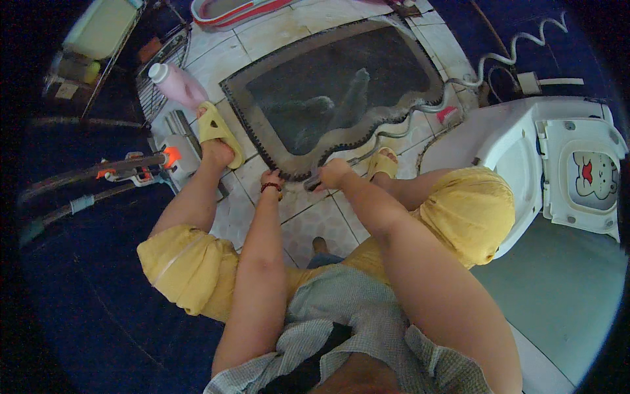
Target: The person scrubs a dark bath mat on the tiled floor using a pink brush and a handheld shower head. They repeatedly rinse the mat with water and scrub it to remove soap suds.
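A dark grey floor mat [275, 92] with a paler border lies on the tiles ahead of me, with whitish foamy streaks on its middle. My left hand [272, 178], a dark red bead bracelet at its wrist, is closed on the mat's near edge. Just to the right, my right hand [335, 173] is wrapped round a small grey sprayer [312, 183] at the mat's near corner. From that hand a silver hose [430, 106] runs over the mat's right side, coiling up toward the wall. The fingertips of both hands are partly hidden.
My feet in yellow slippers [220, 134] flank the mat's near end. On the left are a pink bottle [177, 84], a wire rack [149, 98] and a mop [180, 154]. A white toilet [485, 154] with its lid up stands right. A red-rimmed basin [230, 25] sits beyond the mat.
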A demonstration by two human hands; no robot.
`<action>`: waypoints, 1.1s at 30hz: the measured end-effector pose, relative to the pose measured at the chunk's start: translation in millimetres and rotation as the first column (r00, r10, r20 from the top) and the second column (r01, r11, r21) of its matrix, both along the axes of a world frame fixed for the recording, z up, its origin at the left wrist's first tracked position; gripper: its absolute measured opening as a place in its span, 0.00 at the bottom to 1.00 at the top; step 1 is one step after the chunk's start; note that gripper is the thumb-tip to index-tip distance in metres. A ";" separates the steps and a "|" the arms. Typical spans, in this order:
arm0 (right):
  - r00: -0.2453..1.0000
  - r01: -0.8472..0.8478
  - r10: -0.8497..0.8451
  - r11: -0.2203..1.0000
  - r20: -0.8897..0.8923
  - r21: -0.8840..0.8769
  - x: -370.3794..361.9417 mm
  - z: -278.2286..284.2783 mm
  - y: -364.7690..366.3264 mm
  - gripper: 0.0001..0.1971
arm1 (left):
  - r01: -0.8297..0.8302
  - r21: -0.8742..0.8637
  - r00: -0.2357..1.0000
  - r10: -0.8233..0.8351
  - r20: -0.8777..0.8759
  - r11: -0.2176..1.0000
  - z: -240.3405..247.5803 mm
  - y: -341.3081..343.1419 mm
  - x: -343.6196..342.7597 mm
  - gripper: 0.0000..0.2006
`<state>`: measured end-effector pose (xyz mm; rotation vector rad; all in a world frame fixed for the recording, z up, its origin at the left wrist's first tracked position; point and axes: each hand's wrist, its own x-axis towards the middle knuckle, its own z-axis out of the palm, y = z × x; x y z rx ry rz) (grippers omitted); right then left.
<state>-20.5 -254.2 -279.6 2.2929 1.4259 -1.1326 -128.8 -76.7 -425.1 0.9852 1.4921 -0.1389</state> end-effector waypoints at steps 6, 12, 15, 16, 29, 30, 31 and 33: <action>0.962 -0.271 0.270 0.948 0.027 0.167 -4.6 15.0 16.7 0.32 | 0.020 -0.064 0.994 -0.013 0.113 0.998 -3.1 11.3 -10.6 0.25; 0.892 -0.396 0.445 0.855 -0.082 0.335 -35.1 29.1 25.6 0.29 | 0.023 -0.128 0.993 -0.007 0.121 0.992 2.6 11.6 -8.8 0.23; 0.894 -0.395 0.440 0.865 -0.088 0.309 -36.3 28.8 22.2 0.29 | -0.108 -0.177 0.976 0.138 0.169 0.978 -1.8 10.7 -9.1 0.21; 0.905 -0.381 0.417 0.885 -0.089 0.266 -32.6 26.8 21.1 0.29 | -0.193 -0.193 0.955 0.229 0.187 0.962 -3.2 11.3 -10.7 0.20; 0.911 -0.410 0.354 0.833 0.212 0.371 23.5 53.9 50.8 0.33 | -0.056 -0.171 0.998 0.059 0.017 0.984 -9.6 3.9 -11.7 0.09; 0.894 -0.445 0.390 0.830 0.221 0.335 27.6 65.6 51.8 0.33 | -0.017 -0.148 1.000 0.018 0.000 0.989 -0.8 4.5 -9.4 0.09; 0.901 -0.433 0.387 0.833 0.197 0.345 27.6 62.4 50.0 0.33 | 0.025 -0.130 0.999 -0.028 -0.017 0.991 6.4 1.9 -5.0 0.09; 0.894 -0.446 0.415 0.797 0.167 0.408 17.6 71.1 71.3 0.33 | -0.138 -0.119 0.987 0.146 0.066 0.983 -32.5 19.6 -23.0 0.07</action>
